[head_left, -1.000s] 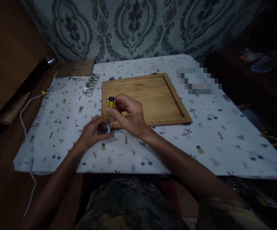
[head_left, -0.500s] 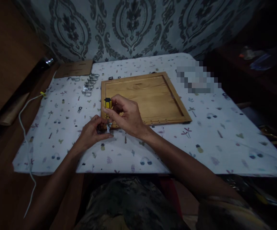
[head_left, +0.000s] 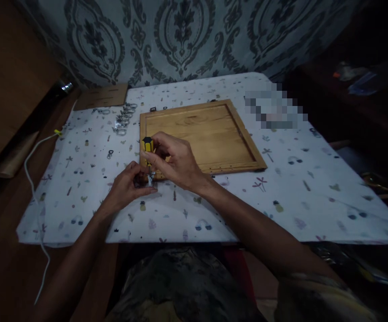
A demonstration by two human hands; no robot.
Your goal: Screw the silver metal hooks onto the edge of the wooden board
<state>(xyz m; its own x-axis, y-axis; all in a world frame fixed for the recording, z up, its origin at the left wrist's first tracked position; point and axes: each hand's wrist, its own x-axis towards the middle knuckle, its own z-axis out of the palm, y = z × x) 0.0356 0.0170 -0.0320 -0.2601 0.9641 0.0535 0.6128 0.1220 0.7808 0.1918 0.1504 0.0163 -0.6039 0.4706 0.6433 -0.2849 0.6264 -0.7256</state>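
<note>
A wooden frame panel lies flat on the patterned cloth. At its near left corner, my right hand is closed round a small yellow and black screwdriver, held upright with its tip down. My left hand pinches a small metal bracket against that corner, right under the screwdriver tip. The two hands touch each other there.
Several metal hooks lie in a row left of the frame, with a small ring nearer. A brown card sits at the back left. A white cable runs along the cloth's left edge.
The hands stay at the frame's near left corner. The screwdriver handle has shifted slightly left, and the view has drifted a little.
</note>
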